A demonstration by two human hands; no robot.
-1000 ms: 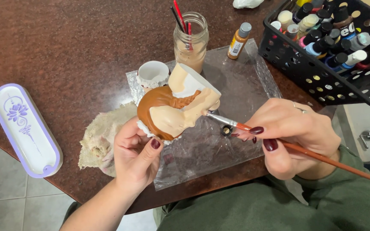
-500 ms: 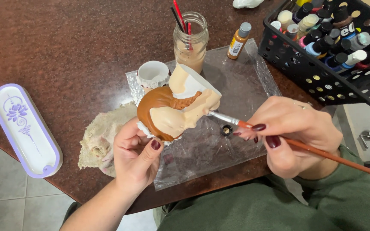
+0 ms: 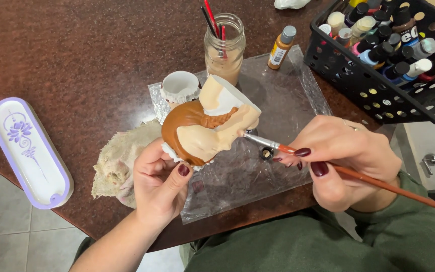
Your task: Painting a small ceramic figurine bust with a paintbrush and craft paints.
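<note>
Cream-and-brown ceramic figurine of a head with a braid (image 3: 205, 131) is resting tilted in my left hand (image 3: 159, 184), whose grip is clenched around its lower edge, thumb pressing on the front, just above the dark reddish stone table (image 3: 76, 65). I am holding a thin wooden-handled paintbrush (image 3: 338, 168) in my right hand (image 3: 343, 161), fingers pinched tight on the shaft, and its bristle tip is touching the figurine's right side. Beneath both lies a crinkled clear plastic sheet (image 3: 278, 106). Beside the figurine a small white ruffled ceramic cup (image 3: 179, 86) is sitting, and behind it a glass jar of cloudy water with brushes (image 3: 223, 43). A stained beige rag (image 3: 119, 163) is lying just left of my left hand, with an oblong white-and-lilac tray (image 3: 26, 151) farther left. A black perforated basket of paint bottles (image 3: 404, 95) is standing at the far right.
</note>
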